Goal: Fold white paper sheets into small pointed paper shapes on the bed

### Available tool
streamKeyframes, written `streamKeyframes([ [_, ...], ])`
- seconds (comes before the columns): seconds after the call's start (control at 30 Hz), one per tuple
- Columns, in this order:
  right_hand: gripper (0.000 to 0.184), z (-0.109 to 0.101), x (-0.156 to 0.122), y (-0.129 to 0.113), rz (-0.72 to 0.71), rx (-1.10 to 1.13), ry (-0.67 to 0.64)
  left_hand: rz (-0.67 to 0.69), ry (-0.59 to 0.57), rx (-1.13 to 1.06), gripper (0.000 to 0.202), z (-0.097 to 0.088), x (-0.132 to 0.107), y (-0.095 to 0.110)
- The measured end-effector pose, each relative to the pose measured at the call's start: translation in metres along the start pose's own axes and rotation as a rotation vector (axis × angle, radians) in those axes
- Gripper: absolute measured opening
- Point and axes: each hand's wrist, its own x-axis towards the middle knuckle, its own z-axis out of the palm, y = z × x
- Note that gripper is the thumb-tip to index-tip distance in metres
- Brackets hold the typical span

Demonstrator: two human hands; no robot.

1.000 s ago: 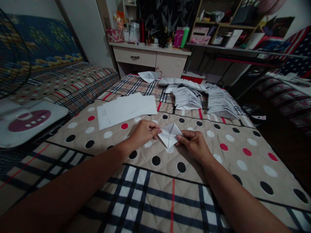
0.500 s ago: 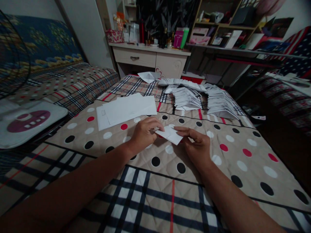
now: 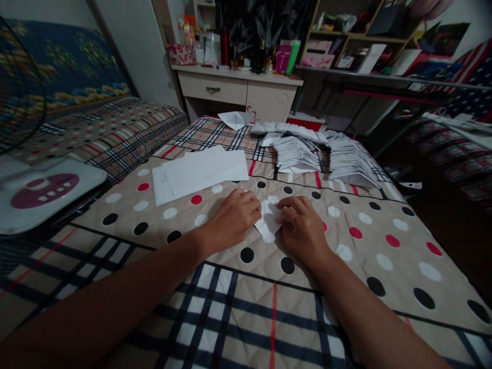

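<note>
A small folded piece of white paper [image 3: 268, 223] is between my two hands, low over the patterned bedspread [image 3: 230, 318]. My left hand [image 3: 239, 215] grips its left edge with curled fingers; the fingertips are partly hidden behind the knuckles. At the paper's right edge, my right hand [image 3: 302, 225] pinches it between thumb and bent fingers. Flat white sheets [image 3: 203, 171] lie beyond my left hand, overlapping one another. Past my right hand stand rows of folded paper pieces, one nearer the middle [image 3: 295, 154] and one to the right [image 3: 349, 159].
Another row of folded paper [image 3: 288, 130] and a loose folded sheet [image 3: 236, 120] lie at the bed's far end. A white dresser [image 3: 215, 91] stands behind. To the left is a white appliance with a purple panel [image 3: 46, 190].
The paper has turned and come down closer to the bedspread. My left hand has rolled over so its back faces up, and my right hand has drawn slightly left.
</note>
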Motion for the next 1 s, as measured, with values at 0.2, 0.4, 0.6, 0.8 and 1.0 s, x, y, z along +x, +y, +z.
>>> streamKeyframes([
  [0.2,0.027,-0.007,0.000,-0.008,0.091,-0.043,-0.171,-0.022,-0.115,-0.067,0.021,-0.004,-0.002,0.010],
  [0.4,0.014,-0.009,-0.001,-0.008,0.116,0.077,-0.182,-0.067,-0.126,-0.186,0.018,-0.004,-0.002,0.004],
  [0.6,0.014,0.002,-0.002,0.001,0.351,0.343,-0.115,-0.312,-0.094,-0.459,0.018,0.006,0.004,-0.006],
  [0.8,0.012,0.007,0.004,0.001,0.495,0.239,-0.022,-0.524,0.009,-0.522,0.020,0.020,0.011,-0.015],
  [1.0,0.014,0.007,0.010,0.001,0.555,0.159,-0.013,-0.566,0.005,-0.504,0.022,0.019,0.014,-0.014],
])
